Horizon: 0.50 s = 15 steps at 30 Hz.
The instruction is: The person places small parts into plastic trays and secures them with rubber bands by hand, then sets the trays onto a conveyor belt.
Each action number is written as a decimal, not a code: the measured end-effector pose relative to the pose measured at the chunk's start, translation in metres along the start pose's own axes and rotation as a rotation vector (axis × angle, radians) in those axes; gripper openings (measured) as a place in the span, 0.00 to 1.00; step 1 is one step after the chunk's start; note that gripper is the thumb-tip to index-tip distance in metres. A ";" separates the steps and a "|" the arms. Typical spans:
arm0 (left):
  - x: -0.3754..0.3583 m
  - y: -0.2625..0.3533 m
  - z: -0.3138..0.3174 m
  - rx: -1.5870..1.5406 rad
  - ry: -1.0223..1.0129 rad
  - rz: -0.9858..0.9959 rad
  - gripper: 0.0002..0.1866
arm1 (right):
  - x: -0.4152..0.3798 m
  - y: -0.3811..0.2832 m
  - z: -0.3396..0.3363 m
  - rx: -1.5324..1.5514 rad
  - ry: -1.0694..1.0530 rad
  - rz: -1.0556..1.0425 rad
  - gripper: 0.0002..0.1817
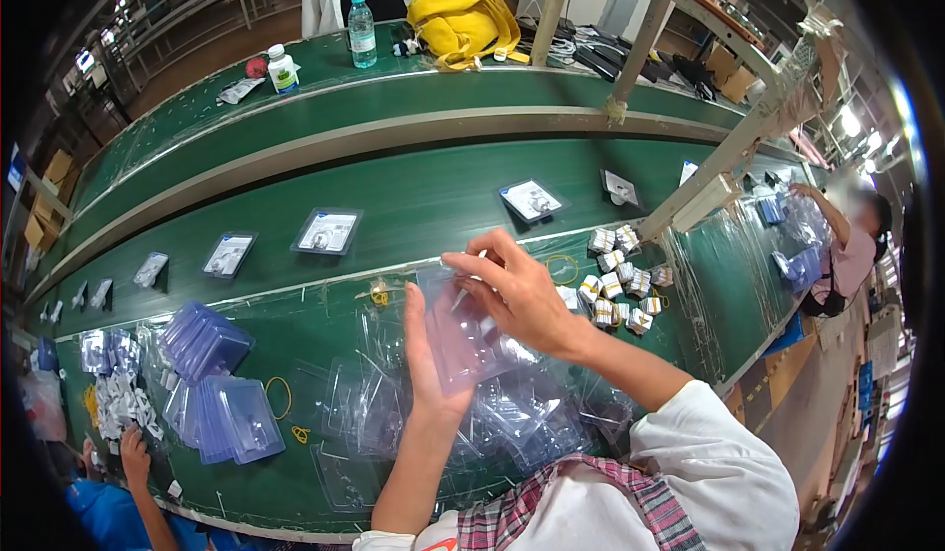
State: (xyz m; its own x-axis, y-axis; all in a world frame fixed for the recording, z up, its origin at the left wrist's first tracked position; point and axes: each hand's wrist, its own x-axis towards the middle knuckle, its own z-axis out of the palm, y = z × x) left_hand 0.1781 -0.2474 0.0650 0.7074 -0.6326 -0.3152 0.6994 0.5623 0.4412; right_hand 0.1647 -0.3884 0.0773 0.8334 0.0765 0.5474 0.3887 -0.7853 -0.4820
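A clear plastic blister shell [471, 354] is held up in front of me, tilted. My left hand [433, 369] supports it from the left and below, with the palm behind it and the thumb upright along its side. At its top edge, the bent fingers of my right hand [527, 300] close on the plastic; the exact fingertip contact is partly hidden. Under both hands lies a loose pile of clear plastic shells [532, 408] on the green table. To the right of my right hand sit several small white bundles [615, 285], some tied with yellow bands.
Packaged cards [328, 232] lie spaced along the green conveyor belt [413, 196] ahead. Stacked blister shells [226, 418] and a white heap [128, 403] are at left, near a co-worker's hand [135, 453]. Another person [849, 251] works at right. A metal post [728, 147] slants over the belt.
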 end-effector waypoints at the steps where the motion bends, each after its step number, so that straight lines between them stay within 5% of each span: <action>1: -0.002 0.002 0.003 -0.001 0.005 0.003 0.39 | -0.002 -0.003 0.001 -0.012 0.015 -0.001 0.22; 12: -0.003 0.001 0.001 -0.059 0.012 -0.013 0.38 | -0.016 -0.011 0.005 -0.021 0.134 -0.065 0.17; 15: -0.003 -0.007 -0.001 -0.062 0.001 -0.018 0.36 | -0.018 -0.015 0.005 0.273 0.139 0.224 0.10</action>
State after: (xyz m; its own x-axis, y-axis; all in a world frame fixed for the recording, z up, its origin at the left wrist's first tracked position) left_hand 0.1709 -0.2484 0.0619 0.6949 -0.6422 -0.3234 0.7168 0.5829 0.3826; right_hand 0.1461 -0.3750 0.0717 0.8555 -0.1778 0.4863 0.3086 -0.5790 -0.7547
